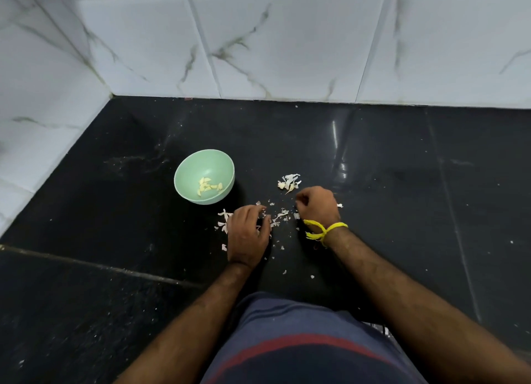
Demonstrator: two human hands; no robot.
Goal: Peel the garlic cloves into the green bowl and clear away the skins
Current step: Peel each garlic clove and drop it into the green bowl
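The green bowl [184,173] stands on the black counter and holds several peeled garlic cloves [208,186]. To its right lies a small heap of garlic skins [290,181]. More loose skins [280,218] are scattered between my hands. My left hand [248,234] lies palm down with bent fingers over skins at the bowl's lower right; what is under it is hidden. My right hand [317,204], with a yellow thread at the wrist, is curled into a fist just below the heap, its fingertips down at the skins on the counter.
The black stone counter [402,211] runs back to a white marbled tile wall [287,53], which also closes off the left side. Small skin flakes [312,276] dot the counter near my body. A seam crosses the counter at the lower left.
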